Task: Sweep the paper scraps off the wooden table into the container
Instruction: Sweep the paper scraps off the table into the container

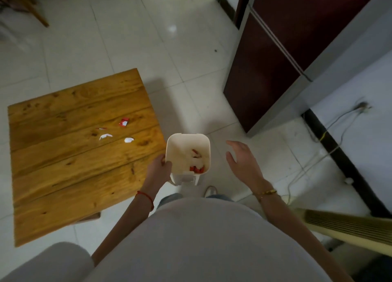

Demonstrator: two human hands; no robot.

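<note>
Four scraps (115, 131) mid-bench (63, 175); left hand (159, 167) grips container (187, 154) rim, right hand (241, 161) spread empty; sweeping may scatter them floorward.

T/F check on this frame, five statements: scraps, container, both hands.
1. Red and white paper scraps lie on the wooden plank table. True.
2. The cream square plastic container is empty. False: red and white scraps lie inside it.
3. The left hand grips the container's rim. True.
4. The right hand holds a scrap. False: it is open and empty, apart from the container.
5. The container stands on the table. False: it is beside the table's edge, over the tiled floor.
</note>
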